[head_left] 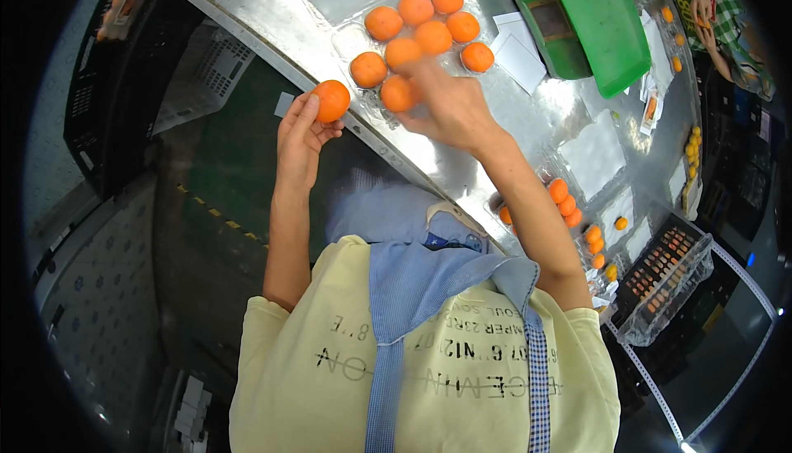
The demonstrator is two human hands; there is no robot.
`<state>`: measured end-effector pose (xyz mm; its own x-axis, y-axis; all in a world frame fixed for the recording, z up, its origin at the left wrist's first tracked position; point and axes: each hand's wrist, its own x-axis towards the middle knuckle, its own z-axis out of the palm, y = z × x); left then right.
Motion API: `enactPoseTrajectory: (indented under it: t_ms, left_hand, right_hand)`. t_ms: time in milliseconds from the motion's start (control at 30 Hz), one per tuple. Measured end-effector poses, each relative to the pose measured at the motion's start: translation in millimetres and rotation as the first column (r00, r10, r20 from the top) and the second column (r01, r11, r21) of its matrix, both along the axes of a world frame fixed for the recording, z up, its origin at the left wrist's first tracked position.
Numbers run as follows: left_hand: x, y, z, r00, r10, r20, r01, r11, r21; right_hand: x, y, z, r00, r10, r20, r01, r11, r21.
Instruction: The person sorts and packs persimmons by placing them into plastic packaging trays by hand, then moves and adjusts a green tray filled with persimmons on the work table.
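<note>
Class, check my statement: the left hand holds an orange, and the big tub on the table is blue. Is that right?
Not quite: the tub is green, not blue, as the head view shows. The left hand does hold an orange.

yellow shirt (462, 408): printed "23rd" and "n12" legible (other letters partly covered by blue apron (386, 395))

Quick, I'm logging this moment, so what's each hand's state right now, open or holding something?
Left hand: closed, holding an orange.
Right hand: blurred, over the clear tray; whether it grips anything can't be told.
</note>
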<state>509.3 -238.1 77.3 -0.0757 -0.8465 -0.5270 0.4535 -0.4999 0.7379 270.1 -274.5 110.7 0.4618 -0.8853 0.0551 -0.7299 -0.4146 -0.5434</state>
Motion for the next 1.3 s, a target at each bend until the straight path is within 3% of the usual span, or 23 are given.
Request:
enactPoseTrajectory:
  t_ms: [133, 233, 433, 533, 633, 733, 833, 1033, 1133, 1300]
  left_hand:
    - [3.5, 1.8, 2.1, 0.999, 0.035, -0.033, -0.035, 0.999, -0.002]
    - [5.7, 3.6, -0.6, 0.998, 0.039, -0.040, -0.039, 0.999, 0.003]
    - [-0.9, 3.8, 1.5, 0.997, 0.024, -0.067, -0.025, 1.000, -0.012]
    - [-7.0, 3.2, 7.5, 0.998, 0.005, -0.061, -0.006, 1.000, -0.021]
    - [-19.4, 3.2, 11.6, 0.999, -0.015, -0.045, 0.013, 0.999, -0.033]
    - [-31.3, 1.6, 11.5, 0.978, -0.206, 0.027, 0.207, 0.975, -0.080]
    - [-47.4, 0.4, 15.2, 0.966, -0.259, 0.015, 0.259, 0.960, -0.101]
    - [-67.0, -2.0, 13.6, 0.904, -0.417, 0.100, 0.427, 0.895, -0.130]
    - [-75.1, -0.9, 18.8, 0.922, -0.345, 0.178, 0.360, 0.931, -0.060]
    - [-62.8, -4.3, 10.5, 0.948, -0.268, 0.171, 0.281, 0.958, -0.063]
  right_hand:
    - [12.3, -1.7, -15.1, 0.970, 0.196, -0.147, -0.218, 0.964, -0.150]
    - [16.9, -4.2, -27.2, 0.952, 0.233, -0.198, -0.278, 0.929, -0.243]
    - [25.6, -9.0, -32.7, 0.888, 0.306, -0.342, -0.348, 0.935, -0.066]
    - [18.5, -7.2, -13.8, 0.973, 0.222, -0.068, -0.224, 0.975, -0.013]
    - [11.7, -0.3, 15.2, 0.987, -0.056, 0.153, 0.027, 0.982, 0.188]
    - [7.6, 8.8, 26.0, 0.963, 0.002, 0.269, -0.029, 0.995, 0.096]
    - [-3.2, 17.5, 28.0, 0.980, 0.057, 0.192, -0.064, 0.997, 0.031]
    - [-17.6, 37.2, 26.1, 0.961, -0.170, 0.219, 0.110, 0.959, 0.263]
    - [-28.7, 41.6, 10.1, 0.900, -0.333, 0.280, 0.238, 0.916, 0.324]
    - [-39.3, 26.6, -16.8, 0.836, -0.530, 0.142, 0.511, 0.846, 0.148]
